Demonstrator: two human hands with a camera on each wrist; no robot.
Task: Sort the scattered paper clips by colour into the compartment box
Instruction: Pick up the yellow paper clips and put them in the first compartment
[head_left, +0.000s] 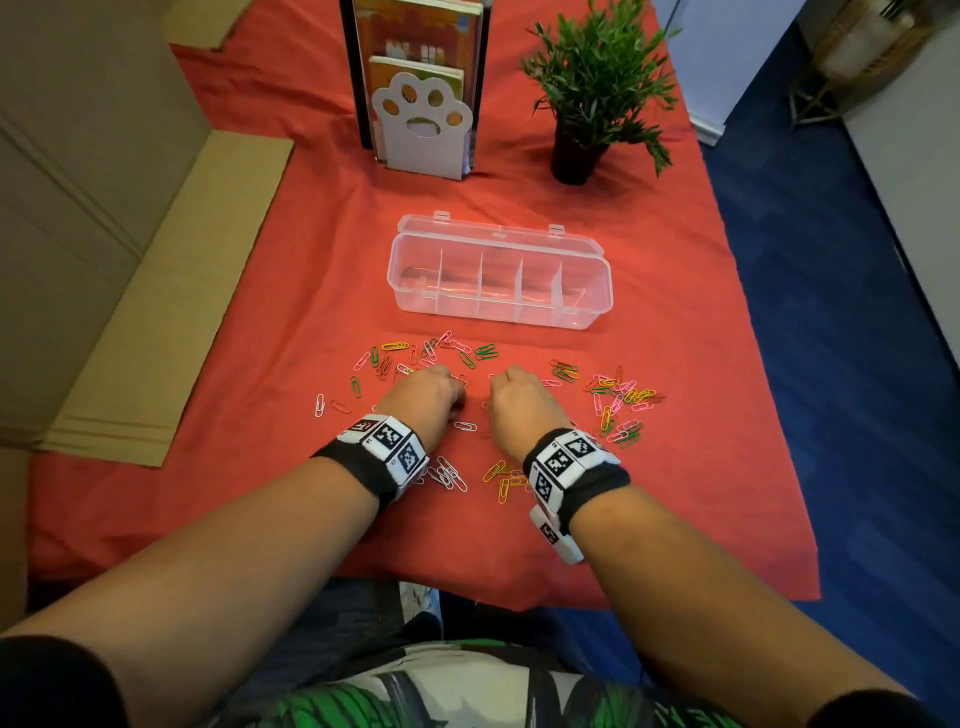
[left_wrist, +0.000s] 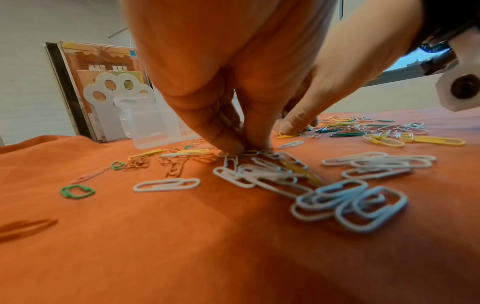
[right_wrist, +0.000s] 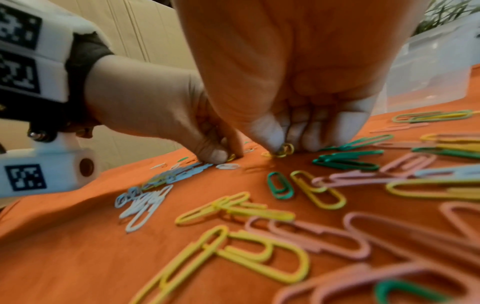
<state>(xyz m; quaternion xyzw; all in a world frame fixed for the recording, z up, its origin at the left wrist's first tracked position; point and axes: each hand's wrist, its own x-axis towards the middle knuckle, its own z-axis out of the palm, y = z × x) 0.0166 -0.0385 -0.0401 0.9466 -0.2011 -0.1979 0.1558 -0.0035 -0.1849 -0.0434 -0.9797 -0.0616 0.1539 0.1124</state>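
Observation:
Paper clips in white, yellow, green, pink and red lie scattered on the red cloth (head_left: 675, 509). A white heap (head_left: 449, 475) and a yellow heap (head_left: 504, 478) lie near my wrists. Behind them the clear compartment box (head_left: 498, 312) stands with its lid back and its compartments empty. My left hand (head_left: 457, 392) has its fingers curled down and pinches a white clip (left_wrist: 249, 152) on the cloth. Close beside it, my right hand (head_left: 498, 384) pinches a yellow clip (right_wrist: 284, 149) between thumb and fingers. In the head view the fingertips of both hands are hidden.
A book stand with a white paw-shaped front (head_left: 421, 130) and a potted plant (head_left: 597, 93) stand at the back. Flat cardboard sheets (head_left: 171, 291) lie along the left. A dense mixed cluster of clips (head_left: 618, 405) lies right of my right hand. The table's right edge drops to blue floor (head_left: 831, 364).

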